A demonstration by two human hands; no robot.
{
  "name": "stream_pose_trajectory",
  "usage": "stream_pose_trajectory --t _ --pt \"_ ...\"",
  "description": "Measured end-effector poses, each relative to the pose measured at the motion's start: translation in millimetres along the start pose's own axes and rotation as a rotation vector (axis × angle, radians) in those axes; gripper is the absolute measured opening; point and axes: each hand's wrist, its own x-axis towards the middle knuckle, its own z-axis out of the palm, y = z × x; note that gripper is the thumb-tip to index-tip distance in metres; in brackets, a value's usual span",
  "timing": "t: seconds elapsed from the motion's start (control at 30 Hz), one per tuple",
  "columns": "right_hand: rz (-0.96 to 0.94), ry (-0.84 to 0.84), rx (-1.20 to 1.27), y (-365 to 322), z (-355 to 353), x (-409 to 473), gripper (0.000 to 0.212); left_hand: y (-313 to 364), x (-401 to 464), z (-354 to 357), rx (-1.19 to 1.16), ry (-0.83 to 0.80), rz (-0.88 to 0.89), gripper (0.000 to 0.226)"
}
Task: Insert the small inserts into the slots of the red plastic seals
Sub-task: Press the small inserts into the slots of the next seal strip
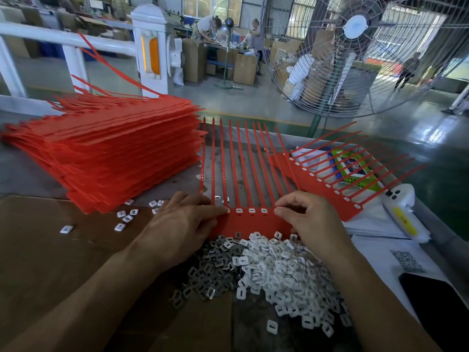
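A red strip of joined plastic seals (250,222) lies flat in front of me, its thin tails pointing away. Three white inserts (251,211) sit in slots along its head row. My left hand (182,224) lies on the strip's left end, with a fingertip pressing at a slot near the row. My right hand (308,219) is at the strip's right end, its thumb and forefinger pinched together at the slot row; what they pinch is hidden. A heap of white and grey inserts (274,273) lies just below the strip.
A tall stack of red seal strips (111,153) stands at the left. Another strip with inserts fitted (330,184) lies at the right over printed packets. Loose inserts (124,218) dot the cardboard. A white handheld device (403,214) and a dark phone (436,306) lie right. A big fan (355,49) stands behind.
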Motion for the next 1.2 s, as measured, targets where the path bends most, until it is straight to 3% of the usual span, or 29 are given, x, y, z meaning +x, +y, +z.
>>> stream_pose_trajectory --t 0.2,0.33,0.6,0.8,1.2 --pt "0.014 0.052 0.037 2.6 0.7 3.1 0.015 -1.0 -0.2 0.3 0.002 -0.006 -0.003 0.042" --pt "-0.055 0.063 -0.158 5.6 3.9 7.7 0.017 -0.5 0.3 0.3 -0.001 -0.004 -0.002 0.042" --pt "-0.084 0.083 -0.283 2.2 13.2 13.2 0.006 -0.5 0.6 -0.2 -0.003 -0.009 -0.002 0.042" --pt "-0.198 0.023 -0.455 2.7 12.5 12.8 0.013 1.2 -0.6 -1.1 -0.009 -0.008 -0.004 0.042" --pt "-0.239 -0.129 -0.697 -4.3 3.4 -0.1 0.029 0.5 -0.6 -0.5 -0.01 -0.004 -0.002 0.042"
